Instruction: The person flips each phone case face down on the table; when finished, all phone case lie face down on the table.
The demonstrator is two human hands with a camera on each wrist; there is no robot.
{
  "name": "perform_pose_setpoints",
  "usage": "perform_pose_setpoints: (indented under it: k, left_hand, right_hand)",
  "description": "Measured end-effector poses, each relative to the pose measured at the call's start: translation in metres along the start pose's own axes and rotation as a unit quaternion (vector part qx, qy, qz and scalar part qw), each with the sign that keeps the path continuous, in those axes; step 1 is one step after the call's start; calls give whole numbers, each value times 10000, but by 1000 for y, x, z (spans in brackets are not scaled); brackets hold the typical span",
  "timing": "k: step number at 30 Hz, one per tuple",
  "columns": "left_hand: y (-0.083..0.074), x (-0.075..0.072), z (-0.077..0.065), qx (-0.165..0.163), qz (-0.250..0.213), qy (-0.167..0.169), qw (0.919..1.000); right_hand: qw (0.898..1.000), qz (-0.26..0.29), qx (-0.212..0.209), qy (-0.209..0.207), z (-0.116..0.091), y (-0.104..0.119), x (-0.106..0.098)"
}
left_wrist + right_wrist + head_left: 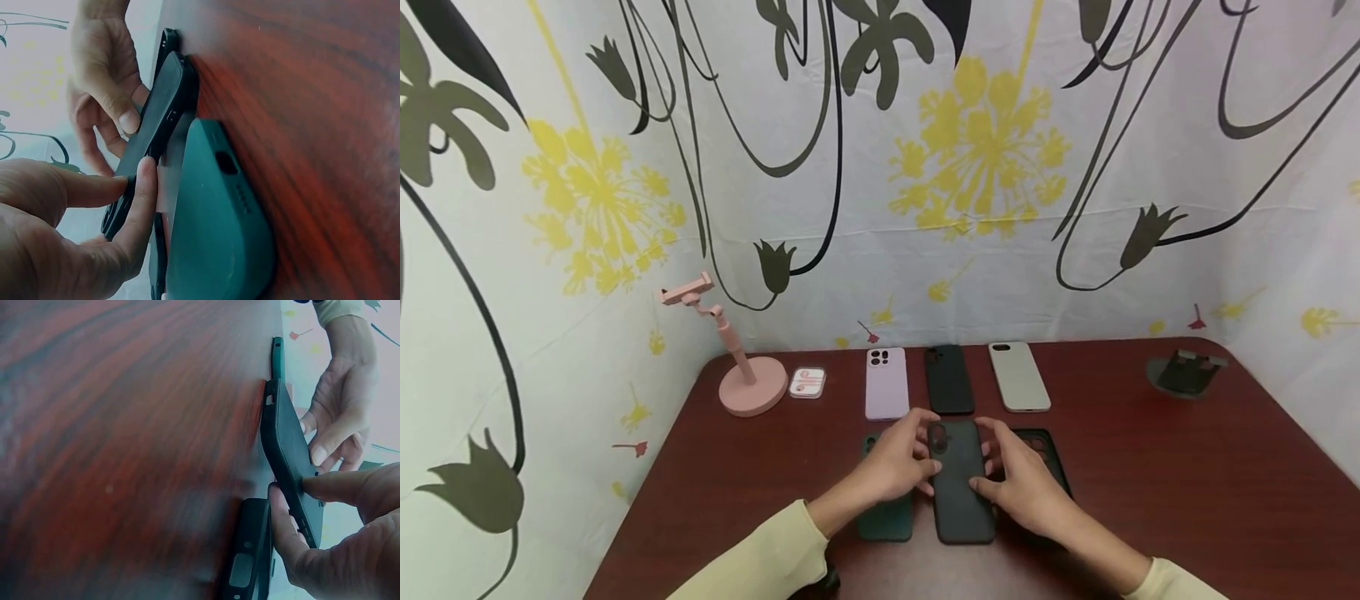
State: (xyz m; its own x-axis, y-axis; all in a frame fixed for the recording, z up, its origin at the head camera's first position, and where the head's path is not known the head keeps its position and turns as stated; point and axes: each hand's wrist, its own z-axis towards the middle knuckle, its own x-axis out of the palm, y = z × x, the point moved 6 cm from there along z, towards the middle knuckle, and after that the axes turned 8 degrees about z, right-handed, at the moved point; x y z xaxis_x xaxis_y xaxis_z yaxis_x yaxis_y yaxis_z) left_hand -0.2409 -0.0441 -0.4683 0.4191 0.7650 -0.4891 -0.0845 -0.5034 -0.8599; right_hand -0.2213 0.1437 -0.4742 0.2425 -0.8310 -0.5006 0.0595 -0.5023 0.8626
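Note:
A dark phone case (962,500) is held between both hands at the front middle of the table, its camera cutout toward the back wall. My left hand (891,462) pinches its left edge, thumb on the back face and fingers along the side. On the opposite edge, my right hand (1030,487) grips it the same way. In the right wrist view, the case (290,444) looks tilted, fingers reaching beneath it. A green phone case (209,219) lies on the table to its left, partly behind my left hand. Another black case (247,562) lies to the right, partly hidden by my right hand.
Along the back lie a lilac case (887,392), a black case (950,383) and a pale grey case (1021,379). A pink phone stand (752,392) and a small white square box (807,382) are at left. A dark stand (1187,372) sits back right.

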Motion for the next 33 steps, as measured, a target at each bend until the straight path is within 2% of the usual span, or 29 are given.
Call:
perform_pose_setpoints:
  k: [4,8,15,23,27,33]
  left_hand:
    - [-1,-1,6,148,509,-71,9986]
    - [-1,-3,11,265,1102,-158,9934]
    - [1,-4,19,157,1920,-171,9811]
    - [3,-3,21,153,2121,-125,9771]
    - [3,-2,21,248,2149,-172,9762]
    - [3,0,20,279,2397,-122,9704]
  right_hand:
    - [9993,-308,-179,81,0,2,-2]
    - [9983,-526,-204,147,3,4,-2]
    - [9965,-817,10,172,11,4,0]
    - [9940,-1039,200,266,12,1,3]
    - [9928,-1160,178,245,13,2,3]
    - [9914,-1283,114,229,13,3,5]
